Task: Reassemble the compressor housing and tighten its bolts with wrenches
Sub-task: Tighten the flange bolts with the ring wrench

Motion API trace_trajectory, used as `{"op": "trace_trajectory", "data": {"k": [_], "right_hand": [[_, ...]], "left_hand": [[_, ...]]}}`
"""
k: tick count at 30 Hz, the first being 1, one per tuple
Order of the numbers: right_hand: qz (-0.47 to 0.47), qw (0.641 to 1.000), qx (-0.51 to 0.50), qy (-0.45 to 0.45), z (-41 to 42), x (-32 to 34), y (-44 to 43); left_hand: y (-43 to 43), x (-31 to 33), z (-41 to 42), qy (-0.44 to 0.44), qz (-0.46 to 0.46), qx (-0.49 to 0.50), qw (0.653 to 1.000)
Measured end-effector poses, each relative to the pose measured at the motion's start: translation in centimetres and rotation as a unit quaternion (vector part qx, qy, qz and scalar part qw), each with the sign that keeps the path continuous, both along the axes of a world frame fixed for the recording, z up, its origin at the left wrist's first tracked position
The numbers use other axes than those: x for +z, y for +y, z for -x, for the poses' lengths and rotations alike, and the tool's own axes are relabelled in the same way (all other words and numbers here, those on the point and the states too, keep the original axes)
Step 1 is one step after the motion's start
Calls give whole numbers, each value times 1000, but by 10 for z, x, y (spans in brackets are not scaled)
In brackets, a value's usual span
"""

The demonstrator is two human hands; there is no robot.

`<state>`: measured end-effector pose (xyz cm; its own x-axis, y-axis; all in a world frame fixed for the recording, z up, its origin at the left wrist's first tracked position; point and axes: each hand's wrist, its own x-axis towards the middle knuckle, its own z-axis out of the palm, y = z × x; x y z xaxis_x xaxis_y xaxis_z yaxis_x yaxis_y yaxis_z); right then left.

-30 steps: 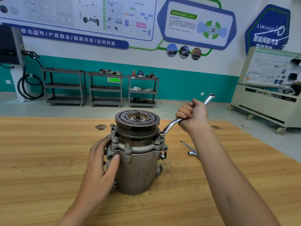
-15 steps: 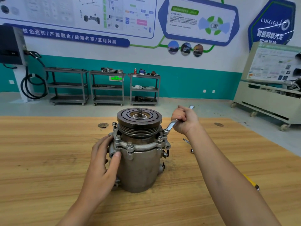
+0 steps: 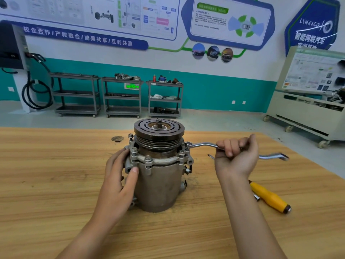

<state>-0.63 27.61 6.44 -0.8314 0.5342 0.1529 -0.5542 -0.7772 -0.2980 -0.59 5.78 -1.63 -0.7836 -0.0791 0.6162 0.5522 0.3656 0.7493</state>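
Counter of pale wood, carrying the compressor upright near its middle, pulley end up. Braced that housing from its left with the left hand: fingers spread flat along the side by the flange, thumb laid on the front wall. Held the wrench in the right hand, fingers curled tight round the mid-shank, free end jutting out past the knuckles. Had the ring end seated over a bolt on the flange's right edge, close beside the pulley; could not tell whether touching it. Ran almost level along its long axis, straight out rightward from the bolt, wholly on the right hand's side and well apart from the left. Judged the next swing to turn on that line: sweep the handle about the bolt, toward or away from the body, with the left hand resisting the twist. Left a yellow screwdriver lying on the counter near the right forearm, apart from the wrench.
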Motion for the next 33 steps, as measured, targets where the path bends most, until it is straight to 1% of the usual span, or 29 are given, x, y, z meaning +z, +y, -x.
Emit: {"op": "trace_trajectory", "data": {"k": [3,5,7,9,11,13,17,21,24,27,29,30,31,32,33], "right_hand": [[-99,993,-60,32,-25,-12,-16],[-194,975,-92,60,-37,-19,-26],[-295,942,-140,80,-45,-27,-36],[-395,893,-189,98,-49,-34,-45],[-471,843,-236,110,-50,-40,-54],[-515,798,-289,116,-50,-42,-62],[-570,718,-376,131,-44,-41,-86],[-629,642,-432,84,-33,-39,-112],[-645,599,-472,53,-23,-36,-125],[-655,580,-482,42,-22,-32,-131],[-654,581,-484,39,-24,-25,-131],[-644,595,-478,41,-26,-19,-129],[-625,626,-463,44,-29,-11,-126],[-597,671,-436,49,-33,-2,-123],[-560,726,-395,57,-38,9,-120]], "left_hand": [[1,-2,0,-7,-7,-5,1000],[1,-1,-1,-11,-13,-15,1000],[0,0,-2,-16,-17,-20,1000],[1,1,-3,-25,-19,-20,999],[1,1,-4,-26,-17,-20,999],[2,1,-4,-22,-11,-18,1000],[2,4,-5,-19,0,-5,1000],[0,1,-4,-12,27,-3,1000],[-3,0,-3,-23,63,-6,998],[-3,3,-2,-9,57,-13,998],[-2,5,-3,-12,27,-31,999],[-2,5,-3,-21,14,-37,999],[-1,5,-4,-29,6,-37,999],[-1,4,-4,-31,1,-30,999],[-1,4,-4,-26,-3,-21,999]]}}
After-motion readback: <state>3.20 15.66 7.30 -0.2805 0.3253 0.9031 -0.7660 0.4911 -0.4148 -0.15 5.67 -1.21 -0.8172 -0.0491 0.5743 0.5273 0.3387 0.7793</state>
